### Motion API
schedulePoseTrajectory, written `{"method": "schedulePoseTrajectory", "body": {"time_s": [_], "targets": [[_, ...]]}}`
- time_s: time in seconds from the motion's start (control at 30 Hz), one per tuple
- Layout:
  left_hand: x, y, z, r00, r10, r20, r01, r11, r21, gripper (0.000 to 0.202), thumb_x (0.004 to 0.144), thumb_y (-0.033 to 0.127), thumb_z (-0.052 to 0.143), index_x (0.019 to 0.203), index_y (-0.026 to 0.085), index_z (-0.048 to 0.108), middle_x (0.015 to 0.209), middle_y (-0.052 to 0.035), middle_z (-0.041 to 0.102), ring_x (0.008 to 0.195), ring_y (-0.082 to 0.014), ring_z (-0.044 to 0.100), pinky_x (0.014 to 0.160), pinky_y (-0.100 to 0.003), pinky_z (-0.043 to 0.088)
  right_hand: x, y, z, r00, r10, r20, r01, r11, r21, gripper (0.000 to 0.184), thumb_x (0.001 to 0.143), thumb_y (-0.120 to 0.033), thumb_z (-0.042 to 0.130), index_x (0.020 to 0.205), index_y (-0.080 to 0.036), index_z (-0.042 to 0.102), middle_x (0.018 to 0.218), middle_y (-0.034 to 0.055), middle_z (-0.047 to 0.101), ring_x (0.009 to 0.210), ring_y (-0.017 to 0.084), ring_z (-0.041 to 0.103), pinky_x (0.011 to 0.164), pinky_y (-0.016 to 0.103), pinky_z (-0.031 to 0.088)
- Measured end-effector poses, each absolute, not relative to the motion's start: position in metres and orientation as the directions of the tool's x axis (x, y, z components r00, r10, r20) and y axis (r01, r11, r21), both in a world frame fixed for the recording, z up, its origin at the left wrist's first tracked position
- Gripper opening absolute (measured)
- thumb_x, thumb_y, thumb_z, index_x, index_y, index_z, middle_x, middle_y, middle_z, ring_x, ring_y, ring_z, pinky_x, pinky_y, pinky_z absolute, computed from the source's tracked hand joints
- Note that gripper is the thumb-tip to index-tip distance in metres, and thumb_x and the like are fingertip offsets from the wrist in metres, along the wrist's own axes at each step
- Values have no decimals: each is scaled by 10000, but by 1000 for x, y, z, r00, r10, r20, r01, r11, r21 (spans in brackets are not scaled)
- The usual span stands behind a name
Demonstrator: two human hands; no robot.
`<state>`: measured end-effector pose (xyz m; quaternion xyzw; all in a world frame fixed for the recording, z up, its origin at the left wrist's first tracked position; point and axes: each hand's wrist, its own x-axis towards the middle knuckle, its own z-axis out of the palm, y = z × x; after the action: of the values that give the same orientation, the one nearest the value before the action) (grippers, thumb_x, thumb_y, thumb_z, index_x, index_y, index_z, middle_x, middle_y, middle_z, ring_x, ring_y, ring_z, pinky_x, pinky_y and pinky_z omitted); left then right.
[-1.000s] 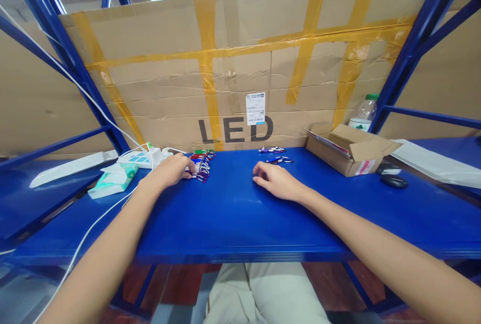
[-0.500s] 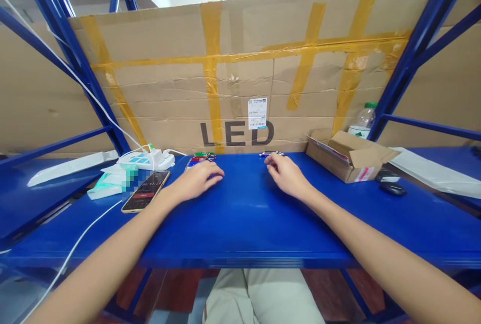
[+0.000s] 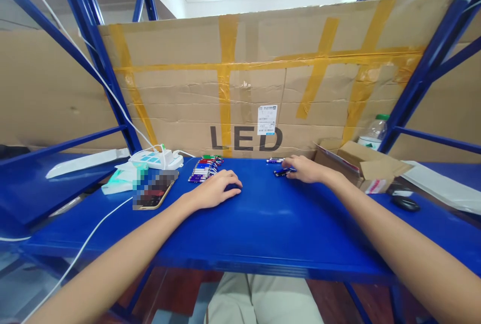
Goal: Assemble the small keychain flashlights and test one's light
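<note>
My left hand (image 3: 218,192) rests palm down on the blue shelf top (image 3: 263,223), fingers loosely curled, holding nothing that I can see. A row of small coloured keychain lights (image 3: 205,168) lies just beyond it to the left. My right hand (image 3: 306,168) reaches to the back of the shelf, its fingertips touching a few dark keychain lights (image 3: 281,171) lying there. Another small group of keychain lights (image 3: 274,160) sits against the cardboard behind them.
A phone (image 3: 153,194) lies at the left beside a tissue pack (image 3: 122,182) and a white power strip (image 3: 156,159) with a cable. An open cardboard box (image 3: 366,166), a bottle (image 3: 372,131) and a black mouse (image 3: 405,203) sit at the right. A taped cardboard sheet (image 3: 263,88) marked LED forms the back wall.
My right hand has moved right and back onto the dark keychain lights. My left hand has slid right, away from the coloured row. The view has shifted a little.
</note>
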<state>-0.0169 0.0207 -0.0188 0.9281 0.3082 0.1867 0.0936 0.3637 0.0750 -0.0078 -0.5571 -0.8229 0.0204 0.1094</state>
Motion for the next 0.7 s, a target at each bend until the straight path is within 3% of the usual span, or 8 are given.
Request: {"method": "schedulePoseTrajectory", "body": {"time_s": [0.2, 0.47, 0.7], "targets": [[-16, 20, -21, 752, 597, 280, 525, -799, 293, 264, 1111, 403, 573, 1234, 246, 747, 1291, -90, 703, 1248, -269, 637, 1147, -431, 470, 365, 74, -17, -419, 875, 244, 865, 466, -186, 427, 876, -171, 695, 1303, -184, 672, 1317, 158, 705, 1246, 332, 661, 1069, 433, 523], [-15, 24, -26, 764, 593, 256, 515, -798, 313, 305, 1115, 449, 553, 1239, 248, 746, 1325, -89, 697, 1261, -261, 652, 1160, -423, 480, 366, 66, -24, -396, 871, 290, 850, 468, -243, 449, 911, -248, 718, 1351, -174, 662, 1339, 184, 710, 1244, 360, 674, 1079, 482, 524], [-8, 26, -22, 794, 554, 251, 518, -832, 197, 320, 1133, 415, 496, 1280, 252, 728, 1341, -94, 689, 1266, -261, 656, 1125, -396, 509, 359, 66, -26, -396, 879, 267, 861, 456, -226, 461, 965, -222, 648, 1416, -145, 596, 1386, 210, 676, 1286, 348, 658, 1103, 468, 520]]}}
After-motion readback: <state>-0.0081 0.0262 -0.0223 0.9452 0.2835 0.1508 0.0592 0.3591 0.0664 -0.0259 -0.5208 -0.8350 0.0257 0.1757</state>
